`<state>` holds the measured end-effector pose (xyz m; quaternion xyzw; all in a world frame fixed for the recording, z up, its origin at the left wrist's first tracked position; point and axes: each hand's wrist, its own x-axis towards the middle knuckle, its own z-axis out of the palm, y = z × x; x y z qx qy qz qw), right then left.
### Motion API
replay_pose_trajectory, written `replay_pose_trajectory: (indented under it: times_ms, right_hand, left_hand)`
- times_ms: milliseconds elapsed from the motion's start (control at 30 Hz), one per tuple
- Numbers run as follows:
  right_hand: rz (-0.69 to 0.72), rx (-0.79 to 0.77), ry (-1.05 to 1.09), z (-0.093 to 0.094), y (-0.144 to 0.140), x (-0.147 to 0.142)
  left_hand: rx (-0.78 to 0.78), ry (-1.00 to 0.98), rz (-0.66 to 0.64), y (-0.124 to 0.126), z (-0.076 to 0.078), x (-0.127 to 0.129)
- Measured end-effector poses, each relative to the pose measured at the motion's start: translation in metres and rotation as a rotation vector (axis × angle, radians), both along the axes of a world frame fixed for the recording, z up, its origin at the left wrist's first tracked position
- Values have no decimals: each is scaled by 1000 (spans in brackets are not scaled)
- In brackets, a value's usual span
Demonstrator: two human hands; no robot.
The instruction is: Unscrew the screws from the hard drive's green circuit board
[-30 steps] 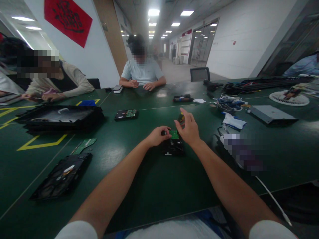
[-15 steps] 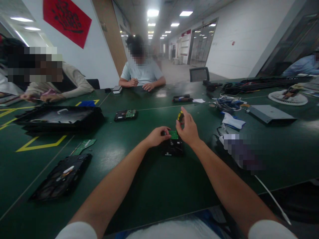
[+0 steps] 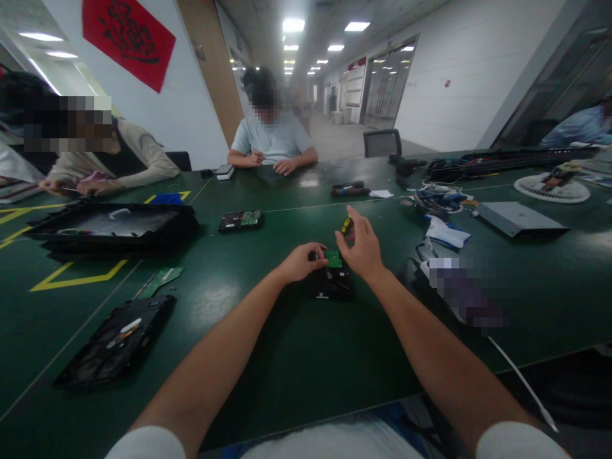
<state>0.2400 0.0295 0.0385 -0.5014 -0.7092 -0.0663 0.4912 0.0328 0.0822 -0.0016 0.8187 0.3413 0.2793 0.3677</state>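
A black hard drive (image 3: 331, 284) with a green circuit board (image 3: 333, 258) on top lies on the green table (image 3: 296, 357) in front of me. My left hand (image 3: 302, 261) rests on its far left corner, fingers curled against it. My right hand (image 3: 363, 247) hovers just above its far right corner and pinches a small yellow-and-black screwdriver (image 3: 346, 225) between thumb and fingers. The tool's tip is hidden behind my fingers.
A second hard drive (image 3: 241, 220) lies further back on the left. A black tray (image 3: 112, 224) and a dismantled black part (image 3: 117, 340) sit at left, with a green board (image 3: 162, 278) between. Cables, cloths and a grey box (image 3: 519, 218) crowd the right. Other people sit across the table.
My right hand, spread open above the drive a second ago, has closed its fingers round the yellow screwdriver. My left hand has stayed on the drive.
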Motion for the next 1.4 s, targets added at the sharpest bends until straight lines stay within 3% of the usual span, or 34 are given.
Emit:
replay_pose_trajectory:
  times_ms: [667,1400]
  right_hand:
    - [56,10,-14,0,2,-1]
    - [-22,17,-9,-2,2,0]
  left_hand:
    - [33,-15,-17,3,-4,-1]
    - [28,0,-3,2,-3,0]
